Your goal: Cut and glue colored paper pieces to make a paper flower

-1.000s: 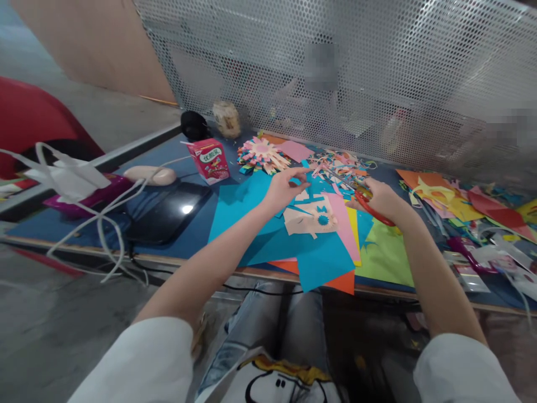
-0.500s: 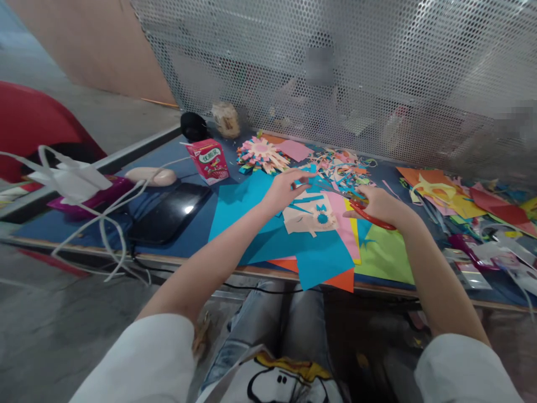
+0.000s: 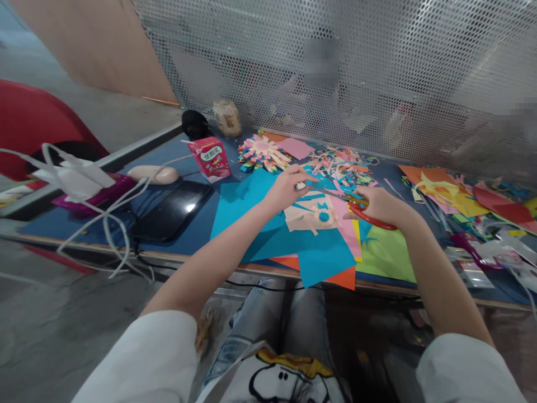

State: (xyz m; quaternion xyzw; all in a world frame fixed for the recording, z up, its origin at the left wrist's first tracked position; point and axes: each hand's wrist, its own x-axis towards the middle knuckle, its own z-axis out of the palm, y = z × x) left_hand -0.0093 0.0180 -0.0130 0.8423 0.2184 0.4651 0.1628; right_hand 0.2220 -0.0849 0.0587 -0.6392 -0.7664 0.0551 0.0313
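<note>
My right hand [image 3: 373, 204] grips a pair of red-handled scissors [image 3: 369, 218], with the blades pointing left toward my other hand. Across from it, my left hand [image 3: 287, 187] is pinched on a small piece of blue paper [image 3: 324, 182], partly hidden by the fingers. Below the hands lies a pale pink paper cutout [image 3: 300, 221] with a fringed round flower [image 3: 323, 216] that has a blue centre. Large blue paper sheets [image 3: 268, 243] spread underneath, overlapping pink, yellow and orange paper. A lime green sheet [image 3: 390, 257] lies under my right wrist.
Paper scraps [image 3: 342, 165] and a layered fringed paper flower [image 3: 262, 148] lie at the back. To the left are a pink drink carton [image 3: 211, 159], a black phone-like slab [image 3: 172, 210] and white cables [image 3: 104, 224]. A perforated metal panel [image 3: 268, 73] rises behind; coloured paper [image 3: 453, 193] piles right.
The scissor blades now reach closer to my left fingers and show more clearly. Both hands stay in nearly the same place; the view has shifted slightly.
</note>
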